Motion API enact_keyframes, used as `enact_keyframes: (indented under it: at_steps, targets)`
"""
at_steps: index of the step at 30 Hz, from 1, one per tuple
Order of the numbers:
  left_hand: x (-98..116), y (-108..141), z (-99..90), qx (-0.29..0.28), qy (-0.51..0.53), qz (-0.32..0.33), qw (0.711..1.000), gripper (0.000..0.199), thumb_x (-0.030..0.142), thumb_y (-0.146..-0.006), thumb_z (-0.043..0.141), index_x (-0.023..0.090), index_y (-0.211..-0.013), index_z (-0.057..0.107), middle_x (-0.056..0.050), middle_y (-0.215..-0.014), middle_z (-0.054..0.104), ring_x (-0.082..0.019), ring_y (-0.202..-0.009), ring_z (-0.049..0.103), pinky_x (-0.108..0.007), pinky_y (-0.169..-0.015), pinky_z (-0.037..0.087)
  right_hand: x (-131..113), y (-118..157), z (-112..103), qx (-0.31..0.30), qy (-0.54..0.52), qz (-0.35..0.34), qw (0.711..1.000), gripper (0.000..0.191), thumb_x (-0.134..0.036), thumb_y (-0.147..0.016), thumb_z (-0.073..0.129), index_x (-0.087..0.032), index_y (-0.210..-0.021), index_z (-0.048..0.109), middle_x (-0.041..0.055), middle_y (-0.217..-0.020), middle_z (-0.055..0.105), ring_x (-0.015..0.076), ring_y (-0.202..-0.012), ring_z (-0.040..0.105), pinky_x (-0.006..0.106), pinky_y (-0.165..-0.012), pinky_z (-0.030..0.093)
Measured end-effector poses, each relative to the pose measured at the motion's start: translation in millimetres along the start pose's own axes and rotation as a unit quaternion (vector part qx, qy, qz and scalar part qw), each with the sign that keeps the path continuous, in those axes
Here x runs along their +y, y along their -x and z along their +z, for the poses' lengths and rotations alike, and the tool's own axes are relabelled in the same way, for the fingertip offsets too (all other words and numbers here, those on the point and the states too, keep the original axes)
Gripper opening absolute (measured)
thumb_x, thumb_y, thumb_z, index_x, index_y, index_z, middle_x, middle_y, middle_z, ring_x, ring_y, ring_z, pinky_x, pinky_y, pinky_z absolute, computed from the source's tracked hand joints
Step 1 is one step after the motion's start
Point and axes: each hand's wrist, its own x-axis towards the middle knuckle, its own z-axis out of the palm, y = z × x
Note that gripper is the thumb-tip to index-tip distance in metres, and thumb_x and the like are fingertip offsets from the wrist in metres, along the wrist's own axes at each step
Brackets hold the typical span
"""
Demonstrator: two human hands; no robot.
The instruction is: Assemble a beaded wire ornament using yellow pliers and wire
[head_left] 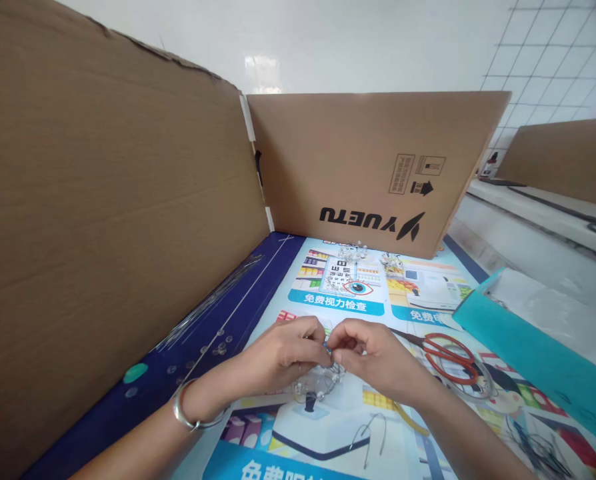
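My left hand [298,348] and my right hand [371,350] meet above the printed table cover, fingertips pinched close together. Between and below them hangs a beaded wire piece [323,388] with clear round beads. Both hands grip it at its upper part, where the fingers hide the exact hold. Right of my right hand lie scissors [448,359] with red-orange handles, beside a coil of clear line [485,383]. Bent thin wires [371,433] rest on the cover nearer to me. A yellow curved strip [411,420] shows partly beneath my right forearm.
Tall cardboard panels [128,167] stand left and at the back. Near the back panel sit clear beaded clusters [353,253]. Straight wires [208,303] and loose beads [221,347] lie left. A teal box [533,363] with plastic bags and a wire bundle [538,447] are right.
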Motion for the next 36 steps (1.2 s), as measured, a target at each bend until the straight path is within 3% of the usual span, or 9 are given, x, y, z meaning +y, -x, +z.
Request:
enact_keyframes:
  at_steps: [18,27,36]
  targets:
    - [1,-3,-0.5,0.02,-0.005,-0.022,1.0,0.01,0.01,-0.084,0.05,0.016,-0.081,0.058,-0.002,-0.075,0.054,-0.012,-0.074,0.052,-0.024,-0.066,0.043,4,-3,4,0.015,-0.037,0.011,0.999,0.015,-0.008,-0.072,0.05,-0.02,-0.077,0.058,-0.005,-0.069,0.054,0.0075,-0.063,0.046,0.02,-0.056,0.036]
    - [2,-2,2.1,0.058,-0.026,-0.107,0.992,0.009,0.016,-0.08,0.058,0.016,-0.08,0.049,0.0,-0.075,0.055,-0.01,-0.064,0.05,-0.022,-0.059,0.041,7,-6,7,0.031,-0.075,0.001,0.997,0.015,-0.01,-0.072,0.052,-0.021,-0.082,0.055,-0.0039,-0.075,0.055,0.0083,-0.068,0.049,0.022,-0.061,0.039]
    - [0,-2,2.0,0.063,-0.065,-0.064,0.994,0.007,0.012,-0.082,0.052,0.016,-0.077,0.054,-0.001,-0.075,0.057,-0.012,-0.072,0.053,-0.024,-0.064,0.042,13,-6,10,0.037,-0.076,-0.015,0.996,0.012,-0.012,-0.073,0.052,-0.021,-0.08,0.054,-0.0036,-0.074,0.056,0.0091,-0.068,0.05,0.022,-0.061,0.039]
